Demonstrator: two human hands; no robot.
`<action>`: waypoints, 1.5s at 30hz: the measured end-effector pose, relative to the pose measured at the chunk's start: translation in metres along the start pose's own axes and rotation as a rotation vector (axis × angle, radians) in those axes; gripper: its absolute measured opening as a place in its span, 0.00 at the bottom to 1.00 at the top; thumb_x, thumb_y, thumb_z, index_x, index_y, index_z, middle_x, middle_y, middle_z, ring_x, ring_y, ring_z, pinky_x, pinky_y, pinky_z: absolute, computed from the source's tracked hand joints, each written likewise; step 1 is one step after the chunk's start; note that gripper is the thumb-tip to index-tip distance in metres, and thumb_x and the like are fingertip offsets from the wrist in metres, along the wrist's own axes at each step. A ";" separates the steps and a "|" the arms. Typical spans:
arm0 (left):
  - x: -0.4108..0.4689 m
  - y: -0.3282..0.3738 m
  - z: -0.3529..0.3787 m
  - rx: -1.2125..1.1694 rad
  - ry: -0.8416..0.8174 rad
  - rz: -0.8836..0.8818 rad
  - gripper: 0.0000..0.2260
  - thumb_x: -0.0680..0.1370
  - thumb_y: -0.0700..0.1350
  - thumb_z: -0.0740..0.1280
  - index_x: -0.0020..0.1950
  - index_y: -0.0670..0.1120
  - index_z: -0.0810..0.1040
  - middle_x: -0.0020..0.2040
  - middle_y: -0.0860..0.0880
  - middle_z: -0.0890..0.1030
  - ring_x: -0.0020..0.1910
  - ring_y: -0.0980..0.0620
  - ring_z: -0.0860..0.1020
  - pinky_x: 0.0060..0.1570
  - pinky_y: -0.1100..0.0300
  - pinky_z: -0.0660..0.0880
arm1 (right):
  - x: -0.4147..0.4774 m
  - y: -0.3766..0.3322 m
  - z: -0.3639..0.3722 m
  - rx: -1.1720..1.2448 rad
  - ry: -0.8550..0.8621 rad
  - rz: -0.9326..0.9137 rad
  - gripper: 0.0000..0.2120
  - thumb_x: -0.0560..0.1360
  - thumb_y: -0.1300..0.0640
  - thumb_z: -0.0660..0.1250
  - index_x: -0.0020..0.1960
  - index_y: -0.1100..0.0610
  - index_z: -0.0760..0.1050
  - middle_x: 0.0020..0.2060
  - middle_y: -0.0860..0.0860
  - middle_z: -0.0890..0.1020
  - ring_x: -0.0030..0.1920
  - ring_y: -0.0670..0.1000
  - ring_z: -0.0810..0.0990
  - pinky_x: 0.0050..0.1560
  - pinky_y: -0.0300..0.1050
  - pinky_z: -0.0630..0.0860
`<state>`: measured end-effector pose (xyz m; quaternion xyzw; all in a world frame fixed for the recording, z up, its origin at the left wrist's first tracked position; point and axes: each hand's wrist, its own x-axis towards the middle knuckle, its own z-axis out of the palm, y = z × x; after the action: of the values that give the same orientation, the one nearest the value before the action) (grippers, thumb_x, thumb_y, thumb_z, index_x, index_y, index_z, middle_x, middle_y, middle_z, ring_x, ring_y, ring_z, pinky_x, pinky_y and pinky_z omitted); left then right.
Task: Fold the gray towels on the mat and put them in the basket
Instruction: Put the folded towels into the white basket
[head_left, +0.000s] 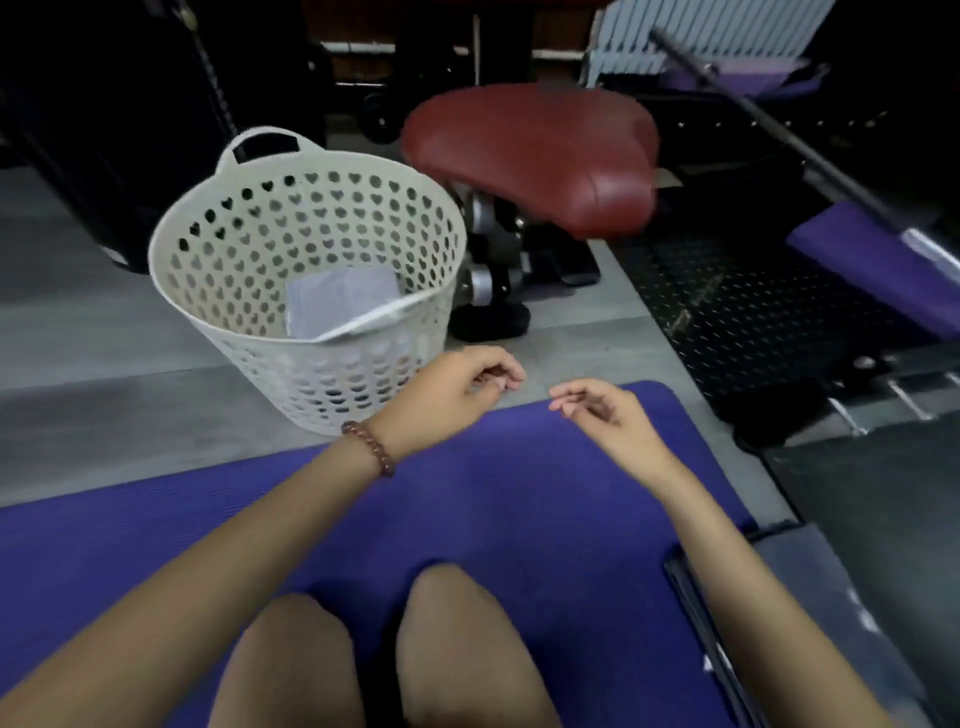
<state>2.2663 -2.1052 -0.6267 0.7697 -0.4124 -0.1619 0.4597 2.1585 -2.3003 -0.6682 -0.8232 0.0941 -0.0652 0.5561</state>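
Note:
A folded gray towel (340, 301) lies at the bottom of the white perforated basket (218, 249), which stands on the floor beyond the purple mat (519, 499). No towel shows on the mat. My left hand (462, 384), with a bead bracelet at the wrist, hovers just right of the basket with loosely curled fingers and holds nothing. My right hand (597, 410) hovers over the mat's far edge, fingers relaxed and empty. My knees are at the bottom of the view.
A dark red padded seat (530, 150) on a black gym machine stands right behind the basket. A black studded floor mat (753, 312) and purple padded equipment (872, 265) lie to the right. Gray floor (104, 405) spreads to the left.

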 end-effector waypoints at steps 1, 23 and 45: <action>-0.009 0.004 0.024 0.000 -0.018 0.011 0.10 0.77 0.34 0.61 0.51 0.46 0.78 0.45 0.55 0.79 0.45 0.66 0.77 0.50 0.68 0.74 | -0.029 0.017 -0.011 -0.018 0.012 0.029 0.12 0.76 0.69 0.63 0.50 0.53 0.78 0.42 0.49 0.83 0.45 0.40 0.80 0.52 0.32 0.74; -0.046 0.007 0.496 -0.313 -0.477 -0.695 0.43 0.72 0.49 0.73 0.75 0.53 0.45 0.71 0.41 0.57 0.66 0.49 0.62 0.65 0.57 0.60 | -0.285 0.337 -0.228 -0.729 0.035 0.924 0.58 0.63 0.33 0.71 0.76 0.46 0.35 0.74 0.57 0.59 0.71 0.62 0.62 0.69 0.59 0.60; -0.018 -0.005 0.548 -0.503 0.051 -0.914 0.45 0.70 0.40 0.71 0.74 0.62 0.45 0.66 0.40 0.60 0.51 0.49 0.66 0.57 0.45 0.71 | -0.283 0.354 -0.230 -0.232 0.025 1.024 0.60 0.62 0.37 0.75 0.73 0.38 0.29 0.73 0.52 0.64 0.71 0.58 0.66 0.70 0.51 0.64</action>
<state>1.9137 -2.4050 -0.9210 0.7405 0.0284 -0.4214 0.5228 1.8050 -2.5724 -0.9117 -0.7271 0.4978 0.2162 0.4206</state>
